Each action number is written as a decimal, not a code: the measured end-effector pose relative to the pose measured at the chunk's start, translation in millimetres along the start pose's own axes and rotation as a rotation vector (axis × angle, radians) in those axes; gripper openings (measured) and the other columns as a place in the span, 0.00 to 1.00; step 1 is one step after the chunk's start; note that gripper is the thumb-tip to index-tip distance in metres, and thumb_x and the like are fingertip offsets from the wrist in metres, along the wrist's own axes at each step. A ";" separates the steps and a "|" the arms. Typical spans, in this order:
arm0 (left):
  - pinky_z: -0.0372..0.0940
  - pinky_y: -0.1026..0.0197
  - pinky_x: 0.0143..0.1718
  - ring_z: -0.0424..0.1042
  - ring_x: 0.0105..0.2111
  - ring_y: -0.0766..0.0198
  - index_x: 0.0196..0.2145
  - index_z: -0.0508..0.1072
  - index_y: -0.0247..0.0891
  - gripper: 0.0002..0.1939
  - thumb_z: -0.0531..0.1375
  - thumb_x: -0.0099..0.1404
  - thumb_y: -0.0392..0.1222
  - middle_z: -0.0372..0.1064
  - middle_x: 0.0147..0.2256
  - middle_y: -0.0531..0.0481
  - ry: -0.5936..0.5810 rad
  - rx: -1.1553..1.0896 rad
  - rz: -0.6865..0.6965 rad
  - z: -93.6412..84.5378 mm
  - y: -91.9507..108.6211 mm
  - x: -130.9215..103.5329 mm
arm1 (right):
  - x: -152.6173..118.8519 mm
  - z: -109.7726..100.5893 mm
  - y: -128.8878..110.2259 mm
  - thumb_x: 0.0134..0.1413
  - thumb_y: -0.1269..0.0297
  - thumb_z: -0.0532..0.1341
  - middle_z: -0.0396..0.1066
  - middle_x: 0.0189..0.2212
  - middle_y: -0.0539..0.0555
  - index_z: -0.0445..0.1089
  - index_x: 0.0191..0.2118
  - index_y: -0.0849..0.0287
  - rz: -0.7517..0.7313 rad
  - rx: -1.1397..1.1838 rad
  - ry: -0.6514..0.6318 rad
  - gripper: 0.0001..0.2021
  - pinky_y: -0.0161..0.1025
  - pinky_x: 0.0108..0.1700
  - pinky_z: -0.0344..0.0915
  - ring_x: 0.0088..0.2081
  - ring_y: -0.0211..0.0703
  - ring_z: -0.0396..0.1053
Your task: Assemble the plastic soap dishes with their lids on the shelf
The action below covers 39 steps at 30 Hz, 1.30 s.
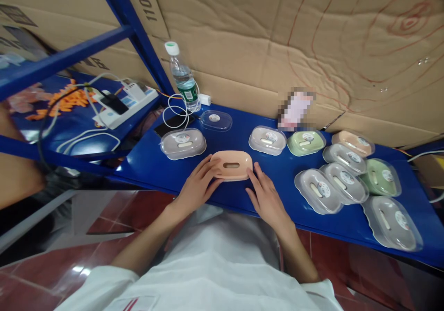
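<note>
A peach plastic dish (pixel 239 170) with rounded corners and an oval slot in its middle lies on the blue table in front of me, with no clear cover on it. My left hand (pixel 198 181) grips its left end, thumb at the front edge and fingers over the rim. At the right end, my right hand (pixel 266 191) has its fingers apart, one fingertip touching the dish's corner. Behind the dish sit a grey covered dish (pixel 182 144) to the left and another grey covered dish (pixel 267 140) to the right. A loose clear cover (pixel 217 120) with a round sticker lies farther back.
Several covered dishes in grey, green (pixel 305 142) and peach (pixel 353 143) stand on the right. A water bottle (pixel 185 84), white cable and dark phone (pixel 173 125) are at the back left. A power strip (pixel 125 107) and orange pieces (pixel 71 99) lie beyond the blue frame (pixel 69 56).
</note>
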<state>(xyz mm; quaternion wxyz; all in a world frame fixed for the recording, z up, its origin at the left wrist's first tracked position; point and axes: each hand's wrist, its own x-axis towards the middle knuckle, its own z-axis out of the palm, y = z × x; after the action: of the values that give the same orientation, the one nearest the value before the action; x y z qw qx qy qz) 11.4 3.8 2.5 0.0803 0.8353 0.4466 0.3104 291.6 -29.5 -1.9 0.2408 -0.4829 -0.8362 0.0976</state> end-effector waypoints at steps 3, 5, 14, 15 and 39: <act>0.66 0.40 0.71 0.60 0.74 0.47 0.53 0.74 0.40 0.09 0.58 0.80 0.42 0.71 0.65 0.40 -0.003 0.001 -0.016 0.2 2.9 4.4 | -0.5 0.7 0.7 0.77 0.66 0.55 0.42 0.80 0.67 0.31 0.82 0.46 0.013 0.000 0.003 0.40 0.64 0.71 0.66 0.77 0.62 0.53; 0.67 0.41 0.70 0.62 0.73 0.47 0.53 0.75 0.39 0.10 0.58 0.80 0.43 0.72 0.64 0.40 -0.015 0.021 -0.022 2.3 4.9 6.2 | -0.6 0.3 1.1 0.77 0.66 0.55 0.43 0.80 0.68 0.35 0.82 0.47 0.017 0.002 0.002 0.38 0.64 0.71 0.66 0.77 0.62 0.53; 0.70 0.40 0.65 0.62 0.72 0.41 0.53 0.80 0.41 0.11 0.60 0.79 0.43 0.72 0.66 0.40 -0.081 0.175 0.064 13.3 10.9 -9.8 | -0.1 -2.4 1.1 0.75 0.65 0.58 0.52 0.77 0.65 0.71 0.67 0.53 0.006 0.044 0.031 0.19 0.61 0.71 0.66 0.76 0.60 0.57; 0.70 0.40 0.65 0.62 0.73 0.41 0.53 0.80 0.41 0.11 0.60 0.79 0.44 0.72 0.66 0.40 -0.087 0.171 0.069 11.4 10.9 -10.1 | -0.2 -2.3 1.2 0.75 0.66 0.58 0.53 0.77 0.65 0.71 0.67 0.53 -0.002 0.040 0.034 0.19 0.61 0.71 0.66 0.76 0.60 0.57; 0.68 0.54 0.57 0.78 0.58 0.48 0.70 0.65 0.46 0.38 0.63 0.71 0.67 0.77 0.59 0.44 -0.530 -0.033 -0.035 -25.5 -26.8 148.3 | -0.5 -2.5 1.6 0.76 0.61 0.57 0.46 0.79 0.68 0.32 0.82 0.49 0.063 0.035 0.015 0.41 0.66 0.72 0.63 0.78 0.63 0.51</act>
<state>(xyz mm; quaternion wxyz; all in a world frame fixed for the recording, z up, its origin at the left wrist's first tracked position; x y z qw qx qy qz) 38.2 134.0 78.0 0.2135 0.8781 0.4193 0.0865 294.3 -29.3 -0.6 0.2526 -0.5054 -0.8169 0.1161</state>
